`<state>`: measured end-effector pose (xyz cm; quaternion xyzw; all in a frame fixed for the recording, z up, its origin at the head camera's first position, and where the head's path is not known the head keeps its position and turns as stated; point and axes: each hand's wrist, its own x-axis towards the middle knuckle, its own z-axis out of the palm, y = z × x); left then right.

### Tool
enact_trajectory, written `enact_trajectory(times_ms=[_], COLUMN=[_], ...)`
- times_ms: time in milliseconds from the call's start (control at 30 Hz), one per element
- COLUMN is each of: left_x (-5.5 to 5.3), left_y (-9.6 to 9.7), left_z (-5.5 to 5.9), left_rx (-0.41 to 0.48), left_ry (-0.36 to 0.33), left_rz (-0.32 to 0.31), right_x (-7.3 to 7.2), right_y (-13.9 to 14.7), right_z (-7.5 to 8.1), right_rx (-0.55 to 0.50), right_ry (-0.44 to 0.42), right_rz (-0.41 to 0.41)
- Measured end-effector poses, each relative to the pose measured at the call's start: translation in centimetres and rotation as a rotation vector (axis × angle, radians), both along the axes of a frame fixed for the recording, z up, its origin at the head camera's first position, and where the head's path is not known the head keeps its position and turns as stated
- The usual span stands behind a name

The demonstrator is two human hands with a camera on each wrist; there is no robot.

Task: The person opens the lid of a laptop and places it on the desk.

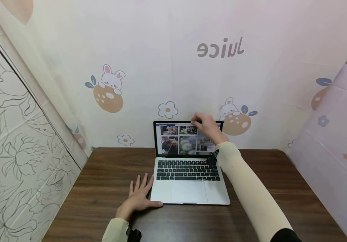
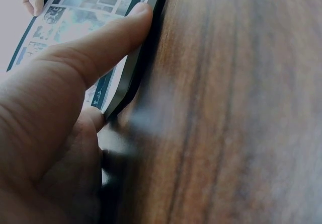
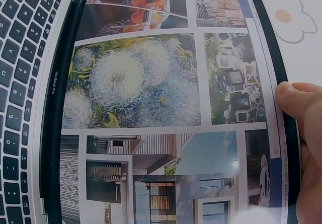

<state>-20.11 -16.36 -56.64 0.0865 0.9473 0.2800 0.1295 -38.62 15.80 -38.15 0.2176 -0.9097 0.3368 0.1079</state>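
Observation:
An unfolded silver laptop (image 1: 189, 192) with black keys lies on the wooden table, its lit screen (image 1: 187, 144) showing a page of photos. My right hand (image 1: 208, 127) pinches the screen's top edge; in the right wrist view the thumb (image 3: 297, 99) is on the front of the bezel, and the other fingers are mostly hidden behind the lid. At the laptop's front left corner, my left hand (image 1: 138, 198) rests with straight, spread fingers. Its thumb (image 2: 113, 43) touches the laptop's front edge, while the other fingers lie along the left side.
The brown wooden table (image 1: 109, 168) carries the laptop near its back edge. Behind it hangs a pale curtain (image 1: 149, 60) printed with rabbits and flowers. A cloth with line-drawn flowers (image 1: 15, 154) hangs on the left, and another printed cloth (image 1: 337, 168) on the right.

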Motion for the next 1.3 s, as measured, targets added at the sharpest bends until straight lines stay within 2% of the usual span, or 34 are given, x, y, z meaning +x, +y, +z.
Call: enact_trajectory(times_ms=[267,467,767,1033,1300], left_x=[0.1,0.1,0.4,0.2,0.7], left_y=[0.1,0.0,0.1,0.3,0.3], left_z=[0.2,0.2,0.9,0.4,1.3], left_rx=[0.007,-0.003,0.013,0.007,0.015], left_ry=[0.016,0.002,-0.007,0.010,-0.015], left_rz=[0.002,-0.001,-0.008,0.006,-0.011], right_x=[-0.3,-0.4,-0.7,-1.2,-1.3], right_y=[0.0,-0.1,-0.3,-0.2,-0.2], right_z=[-0.1,-0.2,-0.2,-0.5,-0.5], right_rx=[0.000,0.024,0.033,0.029,0.043], right_ry=[0.007,0.026,0.021,0.035,0.045], right_rz=[-0.007,-0.009,-0.027,-0.029,-0.027])
